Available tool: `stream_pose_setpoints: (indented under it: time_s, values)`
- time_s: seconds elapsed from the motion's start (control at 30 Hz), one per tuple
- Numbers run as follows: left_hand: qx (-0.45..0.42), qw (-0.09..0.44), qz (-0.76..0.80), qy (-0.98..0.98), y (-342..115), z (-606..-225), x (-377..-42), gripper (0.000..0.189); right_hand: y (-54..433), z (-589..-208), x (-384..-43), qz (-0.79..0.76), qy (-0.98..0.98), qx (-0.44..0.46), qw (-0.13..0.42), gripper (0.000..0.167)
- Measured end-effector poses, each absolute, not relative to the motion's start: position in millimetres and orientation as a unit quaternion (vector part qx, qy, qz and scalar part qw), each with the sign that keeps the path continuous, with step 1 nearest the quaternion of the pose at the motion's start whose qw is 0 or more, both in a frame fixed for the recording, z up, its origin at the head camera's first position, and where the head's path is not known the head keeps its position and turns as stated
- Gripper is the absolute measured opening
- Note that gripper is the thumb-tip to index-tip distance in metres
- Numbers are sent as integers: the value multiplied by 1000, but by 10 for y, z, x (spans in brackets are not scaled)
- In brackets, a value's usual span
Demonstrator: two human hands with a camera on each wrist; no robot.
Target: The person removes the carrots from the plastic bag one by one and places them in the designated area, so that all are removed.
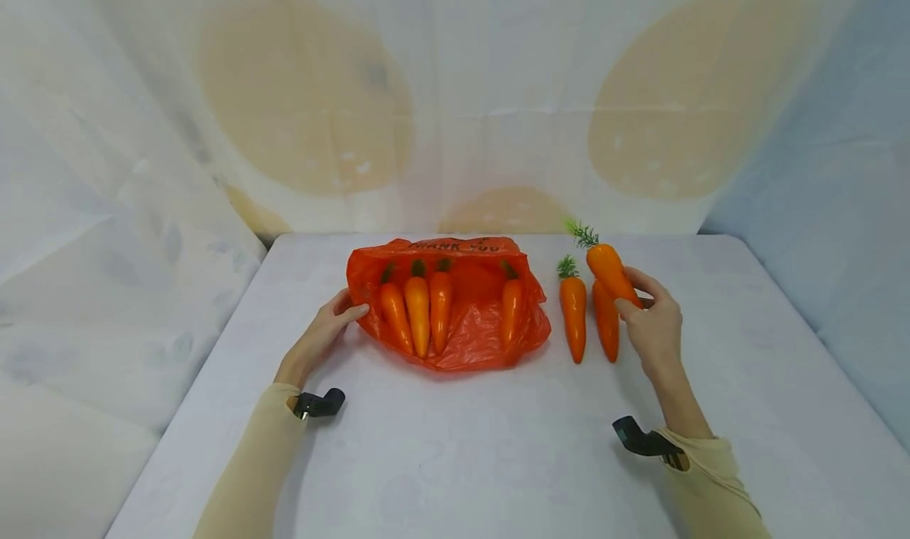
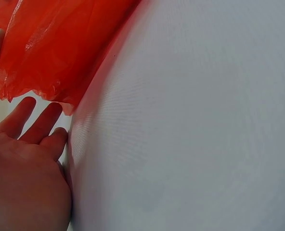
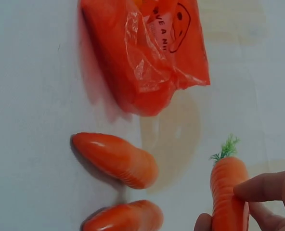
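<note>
The right hand (image 1: 656,326) pinches a carrot (image 1: 611,272) near two other carrots (image 1: 573,318) on the worktop (image 1: 469,452); the left hand (image 1: 325,335) (pinching or not, I cannot tell) touches a red bag (image 1: 473,340).

Pale, tan-blotched cloth (image 1: 498,65) hangs around 3 sides of a white table (image 1: 455,460).

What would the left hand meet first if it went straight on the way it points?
The red plastic bag: the left hand has its thumb over the bag's left edge, so they seem in contact. Past that edge, the leftmost carrot inside likely comes next, though depth is unclear.
</note>
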State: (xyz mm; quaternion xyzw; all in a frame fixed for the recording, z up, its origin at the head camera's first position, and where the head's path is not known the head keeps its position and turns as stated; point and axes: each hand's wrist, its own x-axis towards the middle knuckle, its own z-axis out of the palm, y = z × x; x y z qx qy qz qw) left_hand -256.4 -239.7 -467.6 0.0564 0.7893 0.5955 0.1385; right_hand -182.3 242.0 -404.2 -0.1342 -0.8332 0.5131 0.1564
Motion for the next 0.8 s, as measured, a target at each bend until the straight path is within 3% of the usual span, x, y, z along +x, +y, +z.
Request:
stream_pose_setpoints:
  time_s: [0.8]
  values:
    - [57,138,595,790,-2402,-4648,-2566,76,2908,-4305,-1964,524,-806,-252,111,54]
